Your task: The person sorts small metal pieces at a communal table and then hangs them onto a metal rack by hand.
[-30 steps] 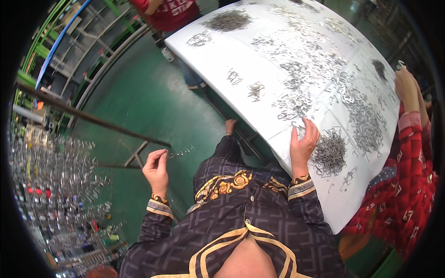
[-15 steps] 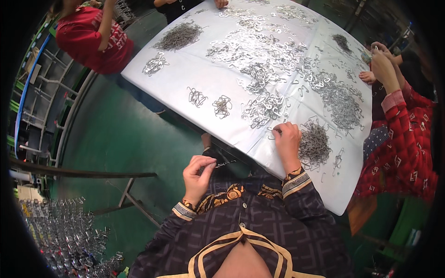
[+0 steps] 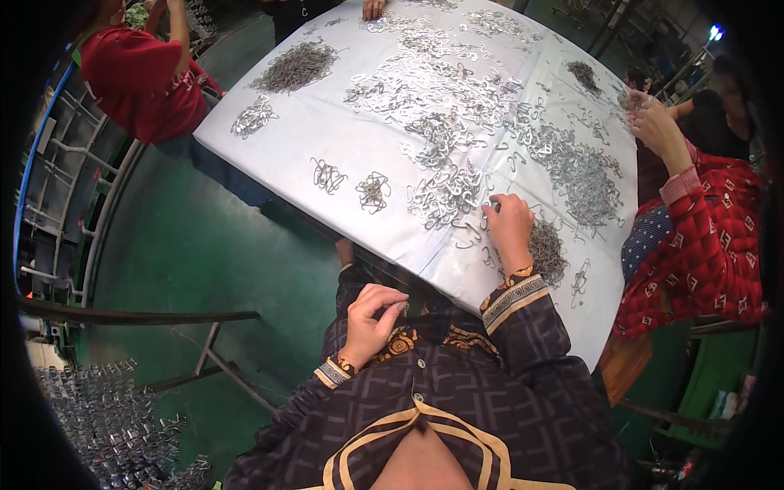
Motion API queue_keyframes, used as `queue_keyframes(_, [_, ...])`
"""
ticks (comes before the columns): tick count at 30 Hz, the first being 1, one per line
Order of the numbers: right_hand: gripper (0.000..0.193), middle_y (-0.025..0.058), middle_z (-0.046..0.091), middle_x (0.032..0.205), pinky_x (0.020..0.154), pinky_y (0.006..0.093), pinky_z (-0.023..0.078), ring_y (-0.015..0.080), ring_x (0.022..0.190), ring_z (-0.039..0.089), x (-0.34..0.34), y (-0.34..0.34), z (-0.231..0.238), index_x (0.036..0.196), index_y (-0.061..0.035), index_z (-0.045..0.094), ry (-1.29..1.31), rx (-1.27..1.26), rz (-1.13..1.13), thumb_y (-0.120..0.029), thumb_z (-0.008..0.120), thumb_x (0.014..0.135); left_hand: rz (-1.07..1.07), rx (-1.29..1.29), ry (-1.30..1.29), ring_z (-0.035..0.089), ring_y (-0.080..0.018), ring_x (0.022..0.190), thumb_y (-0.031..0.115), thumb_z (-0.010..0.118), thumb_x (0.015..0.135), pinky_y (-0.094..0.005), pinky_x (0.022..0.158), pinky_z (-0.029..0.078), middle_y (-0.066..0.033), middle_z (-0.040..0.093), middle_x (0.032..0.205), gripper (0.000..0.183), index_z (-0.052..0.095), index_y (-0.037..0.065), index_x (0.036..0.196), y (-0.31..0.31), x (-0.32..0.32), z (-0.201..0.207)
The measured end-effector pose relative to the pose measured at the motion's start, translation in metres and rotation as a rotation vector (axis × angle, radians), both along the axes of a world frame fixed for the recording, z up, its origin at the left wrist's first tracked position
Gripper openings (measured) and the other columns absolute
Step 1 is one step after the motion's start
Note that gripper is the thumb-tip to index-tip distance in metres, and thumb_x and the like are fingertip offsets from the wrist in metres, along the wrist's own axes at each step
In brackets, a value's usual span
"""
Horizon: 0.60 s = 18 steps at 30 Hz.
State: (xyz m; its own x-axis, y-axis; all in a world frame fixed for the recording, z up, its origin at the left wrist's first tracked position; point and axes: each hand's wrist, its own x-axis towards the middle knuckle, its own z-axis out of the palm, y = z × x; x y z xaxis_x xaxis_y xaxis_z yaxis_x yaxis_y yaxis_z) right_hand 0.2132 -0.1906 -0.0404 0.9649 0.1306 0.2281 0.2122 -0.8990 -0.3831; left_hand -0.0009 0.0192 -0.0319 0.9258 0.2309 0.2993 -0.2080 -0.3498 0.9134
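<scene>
Over my lap, in front of the table edge, my left hand (image 3: 376,325) is closed in a pinch. A small chain of linked metal hooks (image 3: 406,309) hangs at its fingertips, mostly hidden by the thumb. My right hand (image 3: 511,233) reaches over the table, thumb and forefinger pinched on a small metal hook (image 3: 493,205) that is partly covered. Just left of those fingertips spreads a pile of shiny flat S-shaped hooks (image 3: 445,196). Beside the right wrist lies a heap of darker wire hooks (image 3: 547,251), partly behind the hand.
A white-covered table (image 3: 286,204) bears several more hook heaps, including a dark wire heap (image 3: 298,65). Co-workers stand around it: a person in a red shirt (image 3: 135,77) and one in red checked sleeves (image 3: 694,245). A metal bar frame (image 3: 139,316) and hanging hooks (image 3: 106,425) are at left.
My left hand has moved right, and its chain has swung mostly out of sight behind the fingers. My right hand has moved slightly farther over the table. The whole view has shifted a little.
</scene>
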Motion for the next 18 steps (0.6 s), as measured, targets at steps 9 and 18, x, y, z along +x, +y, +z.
queue_keyframes(9, [0.014,0.0134,0.071,0.077,0.069,0.0349,0.051,0.0262,0.070,0.068,0.021,-0.008,-0.002,0.086,-0.0012,0.073,0.226,0.393,0.016,-0.013,0.071,0.078,0.029,-0.011,0.018,0.063,-0.0228,0.080,-0.004,0.069,0.075,-0.0320,0.073,0.049,-0.0095,0.069,0.084,0.014,0.071,0.001,0.087,-0.003,-0.003,0.001])
queue_keyframes(18, [0.014,0.0127,0.070,0.075,0.059,0.0264,0.051,0.0145,0.064,0.066,0.018,-0.017,0.006,0.091,0.0051,0.070,0.467,0.672,0.131,-0.005,0.067,0.082,-0.006,-0.005,0.036,0.063,-0.0211,0.084,-0.006,0.067,0.076,-0.0313,0.077,0.049,-0.0092,0.069,0.086,0.013,0.070,-0.001,0.088,-0.006,-0.008,-0.001])
